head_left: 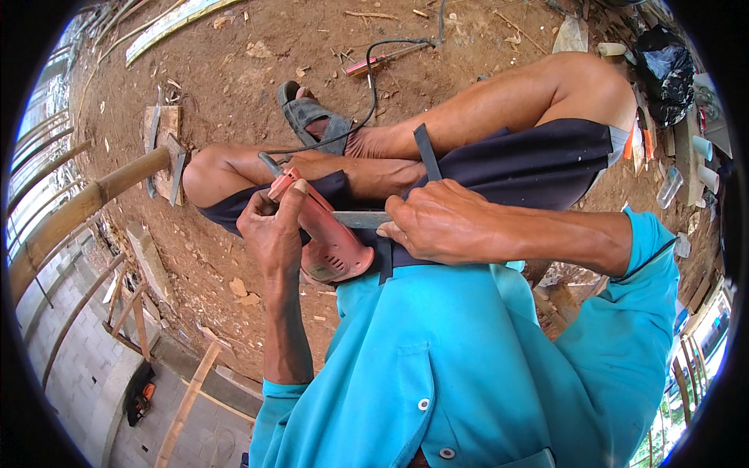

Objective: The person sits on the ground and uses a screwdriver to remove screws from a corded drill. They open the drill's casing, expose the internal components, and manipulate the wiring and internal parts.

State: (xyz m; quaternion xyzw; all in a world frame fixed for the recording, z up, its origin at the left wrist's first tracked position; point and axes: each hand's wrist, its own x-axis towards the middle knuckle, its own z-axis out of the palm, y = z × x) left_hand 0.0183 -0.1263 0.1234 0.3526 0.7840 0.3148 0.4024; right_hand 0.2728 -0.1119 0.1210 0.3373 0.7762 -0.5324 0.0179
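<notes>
A red corded power tool (324,226) with vent slots at its near end lies slanted over my lap. My left hand (273,226) is closed round its far end, thumb on top, close to where the black cord (271,164) enters. From the tool's side a flat dark grey strip (360,220) runs straight across to my right hand (441,222), whose fingers are closed on its end. Whether the strip is rubber or metal I cannot tell. Black strip pieces show above my right hand (427,152) and below the grey strip (386,261).
The cord runs past my sandalled foot (316,125) over the dirt floor (273,54). A red-handled tool (365,65) lies ahead. On the left are a bamboo pole (94,203) and a wooden board (164,129). Cups (706,178) and a black plastic bag (667,74) lie right.
</notes>
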